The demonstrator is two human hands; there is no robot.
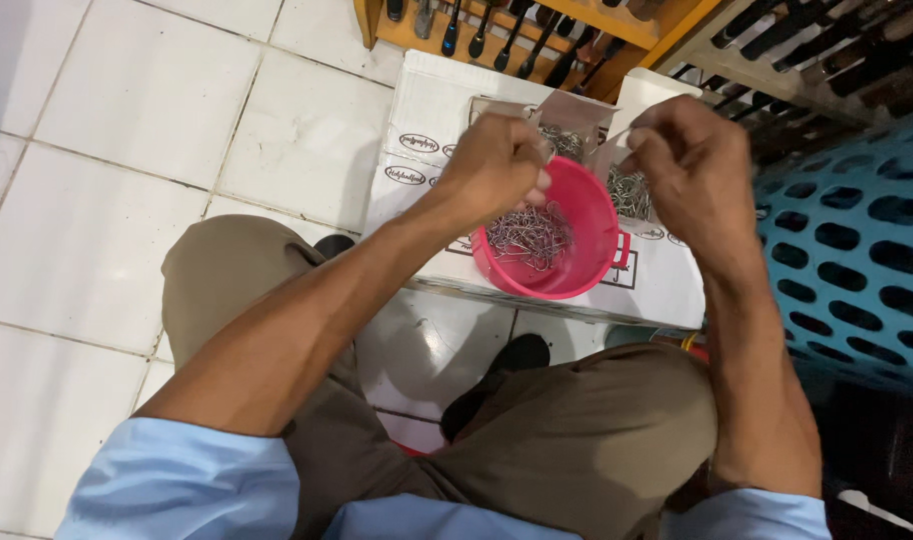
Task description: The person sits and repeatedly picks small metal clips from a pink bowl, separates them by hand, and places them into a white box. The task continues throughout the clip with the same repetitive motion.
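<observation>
Head view, looking down past knees in khaki trousers to a white tiled floor.

Pink plastic bowl seated on top of a white cardboard box, close to the box's near edge, handle tab toward the right. Heap of bent metal hooks in the bowl's bottom, tangled. Two small clear bags of more hooks at the bowl's far rim, toward the box's far right corner.

Left hand closed, fingertips pinched together above the bowl's left rim; presumably clamped on a hook or a bag edge, but pinched item hidden behind knuckles, so cannot tell which. Right hand likewise curled shut above the right rim, beside the clear bags; held item not resolvable.

Wooden tool rack beyond the box's far edge, blue perforated basket beside its right edge.

Risks, as judgement:
- Bowl near the box's near edge; nudge from either wrist likely to tip it off onto the floor, scattering hooks.
- Hooks interlocked; lifting one apt to drag a cluster over the rim.
- Sharp wire ends; pricked fingertip plausible with bare hands.
- Open bags leaning at the rim; slump would spill contents onto the box top or through the basket holes.
</observation>
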